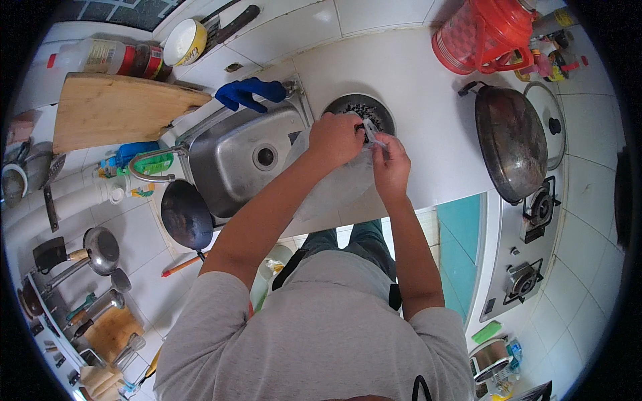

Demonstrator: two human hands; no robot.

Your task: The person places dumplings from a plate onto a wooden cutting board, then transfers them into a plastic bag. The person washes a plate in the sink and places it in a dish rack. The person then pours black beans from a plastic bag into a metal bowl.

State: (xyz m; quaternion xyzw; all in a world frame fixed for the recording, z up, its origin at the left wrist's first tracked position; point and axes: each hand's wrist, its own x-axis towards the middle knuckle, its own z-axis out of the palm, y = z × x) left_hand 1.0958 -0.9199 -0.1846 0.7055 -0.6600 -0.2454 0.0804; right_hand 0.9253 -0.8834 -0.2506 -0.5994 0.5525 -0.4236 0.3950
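Observation:
Both hands grip a translucent plastic bag point(335, 189), whose body hangs down below them past the counter's front edge. My left hand point(336, 139) is closed around the gathered top of the bag. My right hand point(390, 163) pinches a twisted end of it between thumb and fingers. Just beyond the hands stands a round metal bowl point(386, 113) with small dark pieces point(358, 109) in it. The hands and bag hide the bowl's near side. What the bag holds, if anything, I cannot tell.
Left of the bowl is a steel sink point(230, 155), with a blue glove point(251, 94) on its back edge and a black pan point(186, 214) at its corner. A red thermos jug point(484, 37), a large wok point(511, 143) and a gas stove point(524, 250) stand at right.

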